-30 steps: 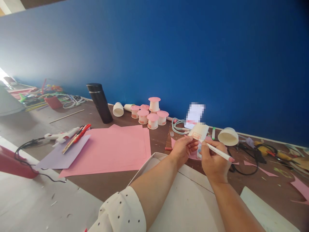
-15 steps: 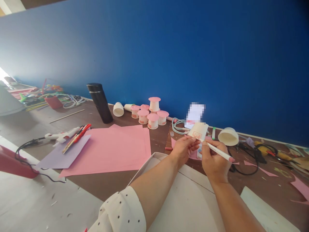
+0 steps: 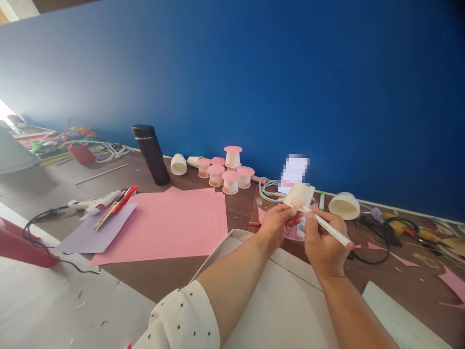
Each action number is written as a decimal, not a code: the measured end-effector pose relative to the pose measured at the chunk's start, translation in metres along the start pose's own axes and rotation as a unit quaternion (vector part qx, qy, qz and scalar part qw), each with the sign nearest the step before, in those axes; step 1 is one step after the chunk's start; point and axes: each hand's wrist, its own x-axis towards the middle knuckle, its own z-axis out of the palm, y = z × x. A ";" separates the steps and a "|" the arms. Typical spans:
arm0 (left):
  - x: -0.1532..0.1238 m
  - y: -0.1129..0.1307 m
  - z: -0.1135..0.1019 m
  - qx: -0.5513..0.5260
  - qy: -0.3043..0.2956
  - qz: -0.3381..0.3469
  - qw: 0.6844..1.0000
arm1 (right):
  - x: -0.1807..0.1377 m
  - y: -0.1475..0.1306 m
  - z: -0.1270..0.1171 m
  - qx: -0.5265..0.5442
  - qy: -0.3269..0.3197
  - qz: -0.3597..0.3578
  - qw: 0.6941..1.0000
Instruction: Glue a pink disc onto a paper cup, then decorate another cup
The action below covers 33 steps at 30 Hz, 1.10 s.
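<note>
My left hand (image 3: 278,224) grips a small white paper cup (image 3: 301,194) by its lower edge, the cup tilted over the table. Red-orange line markings show on the cup's side. In my right hand (image 3: 325,242) is a white marker (image 3: 333,230) with a reddish end cap; its tip meets the marked side of the cup. Pink paper (image 3: 293,233) lies beneath the hands, partly hidden. Several upside-down paper cups (image 3: 230,183) topped with pink discs stand grouped to the left, one raised on the others, with similar red-orange markings.
Pink sheets (image 3: 174,223) lie left, with a utility knife (image 3: 118,206) and glue gun (image 3: 95,203) on lilac paper (image 3: 94,235). A black bottle (image 3: 150,155) stands behind. Along the blue wall are a phone (image 3: 293,172), coiled cable (image 3: 268,191) and white bowl (image 3: 344,205).
The marker has shifted slightly, its capped end dipping a little lower and to the right. The left hand keeps its hold on the cup, and the rest looks the same.
</note>
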 end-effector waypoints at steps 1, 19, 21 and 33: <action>0.001 -0.001 -0.001 0.003 -0.003 0.002 1.000 | 0.000 0.000 0.000 0.001 0.000 0.000 1.000; 0.006 -0.008 -0.008 0.027 -0.036 0.016 0.999 | 0.003 -0.005 0.001 -0.029 0.002 0.009 1.000; 0.006 -0.009 -0.008 0.025 -0.035 0.016 0.999 | 0.003 -0.005 0.001 -0.030 0.003 0.012 0.999; 0.008 -0.010 -0.010 0.034 -0.036 0.007 0.999 | 0.002 -0.002 0.003 -0.015 0.011 0.011 1.000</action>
